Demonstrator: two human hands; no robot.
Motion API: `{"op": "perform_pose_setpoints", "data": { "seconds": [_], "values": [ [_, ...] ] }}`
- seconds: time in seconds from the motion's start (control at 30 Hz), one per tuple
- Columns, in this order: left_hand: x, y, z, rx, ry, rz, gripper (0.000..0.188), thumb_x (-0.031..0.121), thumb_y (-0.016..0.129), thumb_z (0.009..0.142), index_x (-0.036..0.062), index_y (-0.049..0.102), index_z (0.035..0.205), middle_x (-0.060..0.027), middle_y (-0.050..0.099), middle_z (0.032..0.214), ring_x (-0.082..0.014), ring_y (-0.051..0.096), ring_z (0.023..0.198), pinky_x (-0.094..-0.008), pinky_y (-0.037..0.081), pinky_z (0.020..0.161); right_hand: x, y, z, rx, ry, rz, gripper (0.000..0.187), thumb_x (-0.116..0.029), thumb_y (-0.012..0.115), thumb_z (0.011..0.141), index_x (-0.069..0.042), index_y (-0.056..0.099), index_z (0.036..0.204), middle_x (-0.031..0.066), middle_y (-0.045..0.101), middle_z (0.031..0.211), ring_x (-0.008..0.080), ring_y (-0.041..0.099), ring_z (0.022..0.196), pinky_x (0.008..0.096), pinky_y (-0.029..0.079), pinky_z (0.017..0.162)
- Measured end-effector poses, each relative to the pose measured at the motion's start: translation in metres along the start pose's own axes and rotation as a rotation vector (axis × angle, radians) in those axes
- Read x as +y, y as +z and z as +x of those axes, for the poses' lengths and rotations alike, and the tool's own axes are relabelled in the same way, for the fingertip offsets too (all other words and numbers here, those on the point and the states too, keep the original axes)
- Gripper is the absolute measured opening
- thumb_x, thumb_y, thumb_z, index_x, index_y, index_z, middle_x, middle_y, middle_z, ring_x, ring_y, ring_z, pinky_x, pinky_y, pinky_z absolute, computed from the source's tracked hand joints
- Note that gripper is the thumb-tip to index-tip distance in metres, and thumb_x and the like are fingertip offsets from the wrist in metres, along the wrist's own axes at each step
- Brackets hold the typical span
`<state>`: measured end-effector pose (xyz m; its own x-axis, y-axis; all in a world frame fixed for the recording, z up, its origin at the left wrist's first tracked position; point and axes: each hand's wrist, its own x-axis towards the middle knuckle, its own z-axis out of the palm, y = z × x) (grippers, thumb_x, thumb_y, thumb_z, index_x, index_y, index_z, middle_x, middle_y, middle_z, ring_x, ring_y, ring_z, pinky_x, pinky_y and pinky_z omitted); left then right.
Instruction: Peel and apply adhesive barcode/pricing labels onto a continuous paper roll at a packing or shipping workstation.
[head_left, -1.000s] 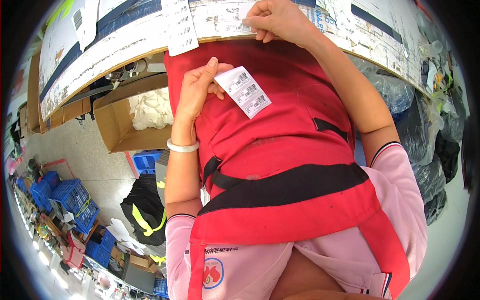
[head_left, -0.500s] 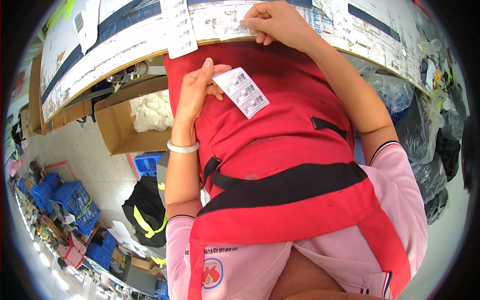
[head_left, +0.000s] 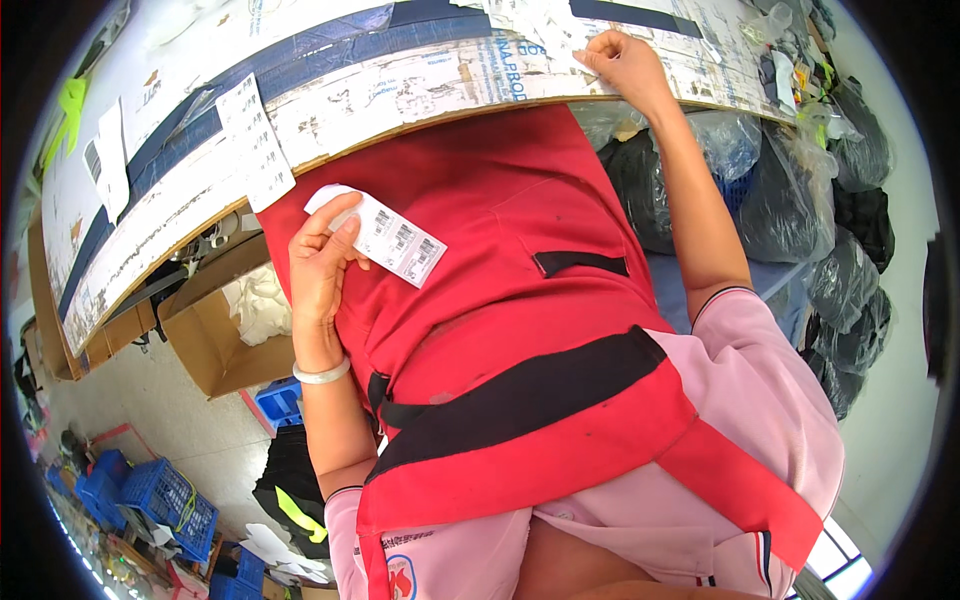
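My left hand (head_left: 325, 255) pinches a white strip of printed barcode labels (head_left: 403, 240) between thumb and fingers, in front of my red apron (head_left: 480, 230). The strip slants down to the right, and its upper end lies partly behind my fingers. My right hand (head_left: 632, 72) is raised over the near edge of the worktable (head_left: 400, 100). Its fingers are drawn together beside torn white paper (head_left: 540, 25); whether anything small is between them I cannot make out. Another label sheet (head_left: 255, 140) hangs over the table edge, left of my left hand.
An open cardboard box (head_left: 225, 340) with cream-white material stands below the table at left. Blue crates (head_left: 170, 505) sit on the floor farther left. Dark and clear plastic bags (head_left: 785, 200) crowd the right side. A white tag-like paper (head_left: 108, 165) lies on the table's left part.
My right hand has moved right along the table edge, away from the hanging label sheet. My left hand still holds its label strip, now turned flatter. The whole view has shifted.
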<state>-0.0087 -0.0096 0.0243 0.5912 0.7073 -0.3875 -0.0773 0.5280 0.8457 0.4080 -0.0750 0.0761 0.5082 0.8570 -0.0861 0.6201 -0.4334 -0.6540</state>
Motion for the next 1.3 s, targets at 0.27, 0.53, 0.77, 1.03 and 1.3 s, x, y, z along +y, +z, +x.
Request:
{"op": "perform_pose_setpoints", "data": {
  "seconds": [0.27,0.53,0.77,1.03,1.3],
  "values": [
    [-0.004,0.002,-0.003,0.025,0.004,-0.035,0.024,0.010,0.060,0.091,-0.0005,0.063,0.113,-0.0064,0.067,0.090,-0.0085,0.060,0.067,-0.0220,0.048,0.056,-0.058,0.054,-0.045,0.031,-0.169,0.089,0.025,-0.027,0.065,0.087,-0.005,0.064,0.097,0.0008,0.059,0.074,0.0096,0.052,0.067,0.0255,0.045,0.061],
    [-0.009,0.000,0.000,0.045,0.068,-0.195,0.025,0.013,0.058,0.093,-0.0052,0.062,0.108,-0.0100,0.066,0.098,-0.0138,0.063,0.084,-0.0256,0.051,0.076,-0.124,0.129,-0.093,-0.958,0.048,0.536,0.023,-0.022,0.064,0.088,0.000,0.067,0.090,0.0027,0.060,0.067,0.0071,0.054,0.056,0.0208,0.046,0.053],
    [-0.009,0.001,-0.001,0.037,0.035,-0.056,0.026,0.002,0.069,0.082,-0.0037,0.065,0.107,-0.0073,0.068,0.094,-0.0097,0.063,0.082,-0.0223,0.050,0.075,-0.121,0.145,-0.097,-0.834,0.074,0.684,0.017,-0.017,0.062,0.090,0.000,0.064,0.092,0.0025,0.060,0.075,0.0072,0.056,0.063,0.0214,0.048,0.054],
    [-0.012,-0.001,0.000,0.013,0.049,0.080,0.021,0.010,0.066,0.088,-0.0042,0.067,0.103,-0.0092,0.069,0.088,-0.0111,0.063,0.077,-0.0230,0.051,0.071,-0.121,0.153,-0.082,-0.561,-0.375,0.490,0.013,-0.015,0.063,0.088,-0.002,0.065,0.091,-0.0003,0.061,0.079,0.0056,0.052,0.068,0.0218,0.044,0.062],
    [-0.008,-0.002,0.000,0.007,0.007,-0.146,0.045,0.034,0.049,0.098,-0.0075,0.066,0.098,-0.0130,0.068,0.088,-0.0168,0.066,0.075,-0.0259,0.053,0.071,-0.140,0.128,-0.034,-0.498,-0.153,0.498,0.020,-0.021,0.063,0.089,-0.002,0.066,0.092,0.0014,0.063,0.074,0.0065,0.058,0.063,0.0191,0.048,0.055]
  ]
}}
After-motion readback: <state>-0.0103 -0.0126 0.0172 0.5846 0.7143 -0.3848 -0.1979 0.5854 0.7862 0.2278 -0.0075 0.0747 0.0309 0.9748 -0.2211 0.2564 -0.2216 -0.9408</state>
